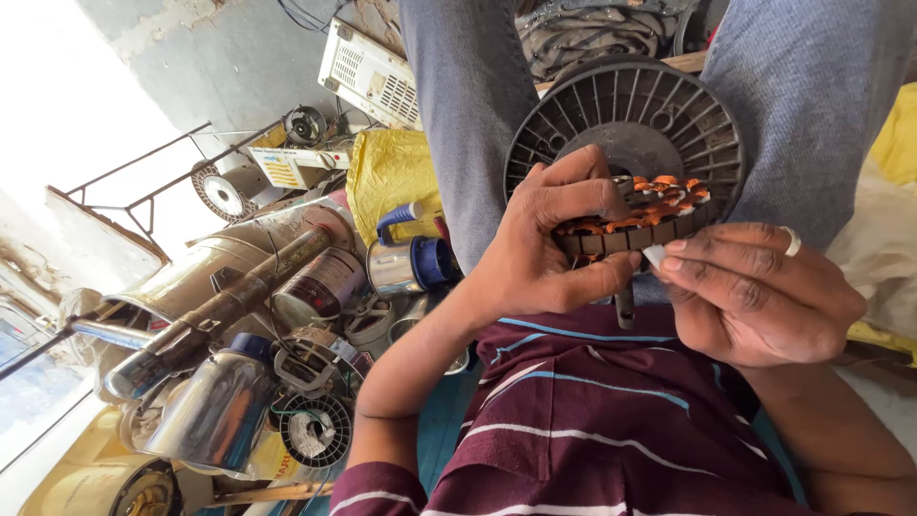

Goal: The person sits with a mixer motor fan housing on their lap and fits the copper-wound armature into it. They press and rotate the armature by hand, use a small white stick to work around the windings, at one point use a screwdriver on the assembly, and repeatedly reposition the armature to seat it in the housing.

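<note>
My left hand (554, 244) grips a round motor stator (611, 235) with copper-orange windings (669, 196), thumb underneath and fingers over its top edge. A short metal shaft (624, 308) pokes out below the stator. My right hand (759, 296), with a ring on one finger, pinches a small white slip (655, 255) against the stator's rim. Behind both hands, a large black ribbed plastic spool (650, 110) rests between my knees in grey trousers (458, 124). My striped maroon shirt (592, 420) fills the bottom of the view.
To the left lies a heap of chrome cylinders (220, 406), metal pipes (210, 315), a blue-capped can (411, 263) and a small wire spool (315, 432). A yellow bag (387, 172) and a white vented box (368, 72) sit farther back.
</note>
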